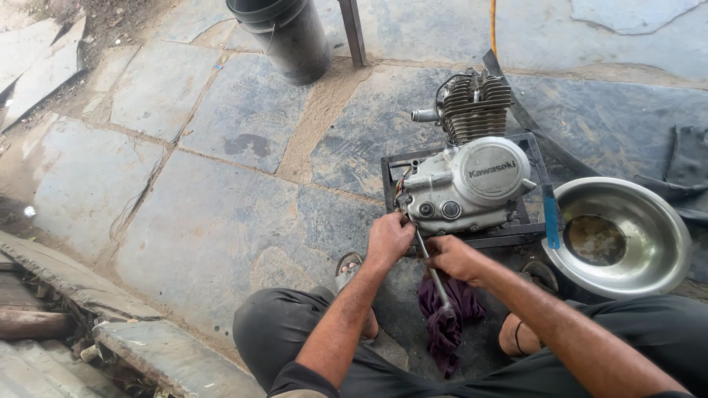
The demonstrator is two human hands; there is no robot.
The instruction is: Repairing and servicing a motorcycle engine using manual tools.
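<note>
A silver motorcycle engine point(472, 177) with cooling fins sits on a dark metal frame stand point(389, 171) on the stone floor. My left hand point(389, 237) is closed at the engine's lower left corner, touching the case. My right hand point(451, 256) grips a long metal tool point(435, 276) whose upper end reaches the same corner of the engine. The tool's lower end rests over a purple rag point(451, 324) lying on the ground between my knees.
A steel bowl point(649, 221) holding dark liquid stands right of the engine, a blue strip point(551, 216) at its rim. A black bucket point(287, 37) stands at the back. Rubber tubing point(686, 158) lies far right. Broken slabs point(110, 332) line the left edge.
</note>
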